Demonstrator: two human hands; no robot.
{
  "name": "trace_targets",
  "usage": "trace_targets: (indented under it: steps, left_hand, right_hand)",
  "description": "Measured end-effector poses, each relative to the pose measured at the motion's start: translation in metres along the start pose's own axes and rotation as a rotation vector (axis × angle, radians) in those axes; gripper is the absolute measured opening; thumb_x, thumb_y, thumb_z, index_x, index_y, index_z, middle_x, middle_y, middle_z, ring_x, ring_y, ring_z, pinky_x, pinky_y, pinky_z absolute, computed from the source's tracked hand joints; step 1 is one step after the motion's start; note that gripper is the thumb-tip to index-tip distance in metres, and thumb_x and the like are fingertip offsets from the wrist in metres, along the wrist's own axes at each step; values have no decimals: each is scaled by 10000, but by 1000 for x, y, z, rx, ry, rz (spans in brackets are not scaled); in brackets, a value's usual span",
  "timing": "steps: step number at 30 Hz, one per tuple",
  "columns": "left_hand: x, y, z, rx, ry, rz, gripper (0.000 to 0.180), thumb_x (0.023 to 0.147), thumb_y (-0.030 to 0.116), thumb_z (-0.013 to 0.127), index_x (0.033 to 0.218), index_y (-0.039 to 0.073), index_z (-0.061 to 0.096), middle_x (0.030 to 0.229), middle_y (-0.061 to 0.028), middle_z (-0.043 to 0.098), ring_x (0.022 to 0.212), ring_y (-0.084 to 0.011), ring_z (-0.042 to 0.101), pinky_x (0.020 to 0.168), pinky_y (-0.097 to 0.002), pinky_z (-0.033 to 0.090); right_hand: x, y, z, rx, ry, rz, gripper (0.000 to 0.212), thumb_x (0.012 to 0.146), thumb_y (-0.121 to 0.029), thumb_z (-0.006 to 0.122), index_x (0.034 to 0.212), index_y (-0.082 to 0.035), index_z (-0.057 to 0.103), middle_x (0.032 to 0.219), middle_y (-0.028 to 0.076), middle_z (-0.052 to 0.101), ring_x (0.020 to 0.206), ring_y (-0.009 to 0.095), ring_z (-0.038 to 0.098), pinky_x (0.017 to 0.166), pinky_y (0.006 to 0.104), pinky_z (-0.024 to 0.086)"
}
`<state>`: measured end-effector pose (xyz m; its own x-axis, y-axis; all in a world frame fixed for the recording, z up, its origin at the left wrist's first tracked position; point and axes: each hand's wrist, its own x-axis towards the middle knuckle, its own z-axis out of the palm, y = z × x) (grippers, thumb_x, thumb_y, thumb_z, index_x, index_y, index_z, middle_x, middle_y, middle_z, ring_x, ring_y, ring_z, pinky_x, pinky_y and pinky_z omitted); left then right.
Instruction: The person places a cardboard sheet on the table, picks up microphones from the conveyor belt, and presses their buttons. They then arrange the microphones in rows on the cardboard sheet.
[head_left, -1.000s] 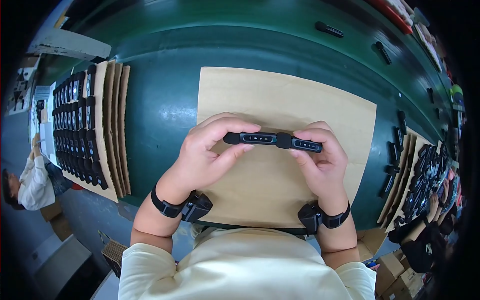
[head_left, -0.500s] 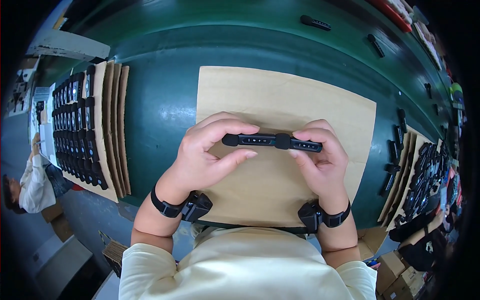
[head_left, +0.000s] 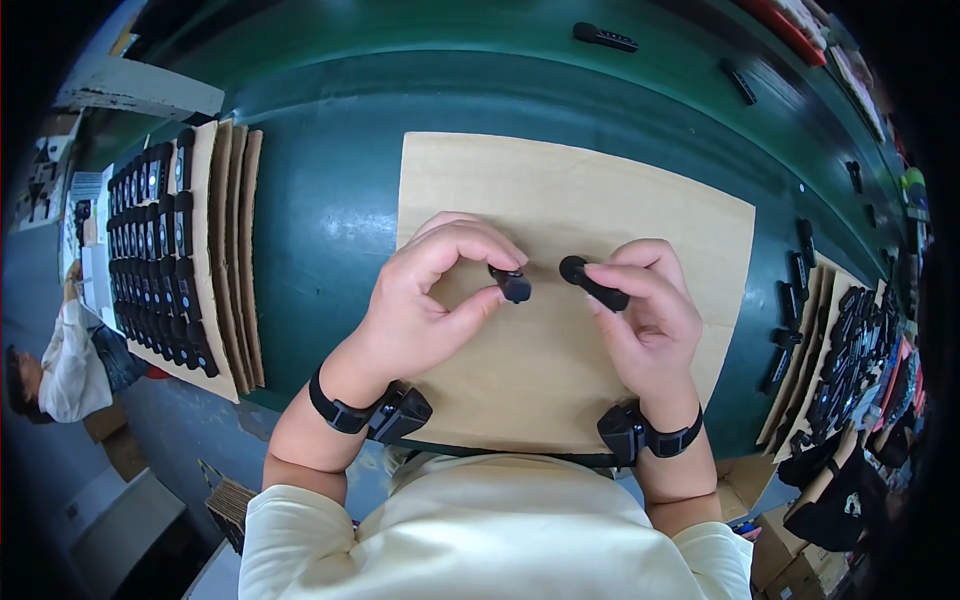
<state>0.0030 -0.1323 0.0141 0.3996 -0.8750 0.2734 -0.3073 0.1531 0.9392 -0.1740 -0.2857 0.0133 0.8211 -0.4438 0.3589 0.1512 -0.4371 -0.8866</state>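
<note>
the hands (head_left: pixel 540 310) have pulled apart, each gripping one black piece (head_left: pixel 512 284).

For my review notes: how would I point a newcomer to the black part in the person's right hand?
Start at the tan cardboard sheet lying on the green table. Above it the right hand pinches a short black part with its rounded end turned toward the left hand. Unlike the similar piece in that left hand, it is longer and points out from the fingertips.

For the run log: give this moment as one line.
left hand: holds black part | right hand: holds second black part | parts apart | over cardboard sheet
</note>
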Motion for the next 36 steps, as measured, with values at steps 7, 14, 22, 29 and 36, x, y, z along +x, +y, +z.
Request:
trace_targets:
  steps: [7, 14, 22, 29, 36]
  left_hand:
    - [-3, -6, 4, -113, -52, -52, 256, 782, -61, 653, 1013, 34, 600, 1020, -112, 686, 1012, -251, 633, 1016, -444, 433]
    - [-1, -5, 3, -85, -46, -19, 257, 785, -62, 637, 1024, 27, 605, 1032, -122, 687, 1020, -254, 634, 1026, -441, 434]
    - [7, 13, -9, 76, 93, 61, 254, 764, -59, 657, 1005, 19, 632, 1009, -106, 693, 979, -245, 647, 944, -398, 479]
    - [25, 26, -44, 408, 231, 145, 252, 734, -37, 680, 971, 46, 650, 959, -86, 687, 921, -257, 650, 814, -341, 512]
    - [29, -7, -63, 784, 175, 294, 228, 726, 1, 698, 937, 72, 648, 919, -52, 666, 910, -281, 630, 801, -392, 507]
  right_hand:
    - [1, -6, 11, -60, -38, 13, 360, 738, 134, 674, 1071, 0, 659, 965, 107, 577, 861, 211, 578, 733, 300, 493]
    - [4, -8, 14, -108, -8, -39, 318, 738, 121, 684, 1026, -5, 643, 938, 118, 611, 852, 230, 603, 731, 314, 502]
    - [9, -27, 11, -178, 16, -66, 283, 755, 86, 701, 1013, -6, 629, 949, 131, 629, 850, 242, 618, 743, 309, 505]
    - [23, -46, 2, -270, -66, -10, 260, 777, 54, 702, 1018, 1, 621, 954, 128, 648, 824, 230, 632, 740, 305, 513]
    - [66, -44, 16, -466, -256, -121, 267, 776, 53, 694, 1024, 2, 609, 970, 130, 652, 825, 262, 643, 744, 321, 530]
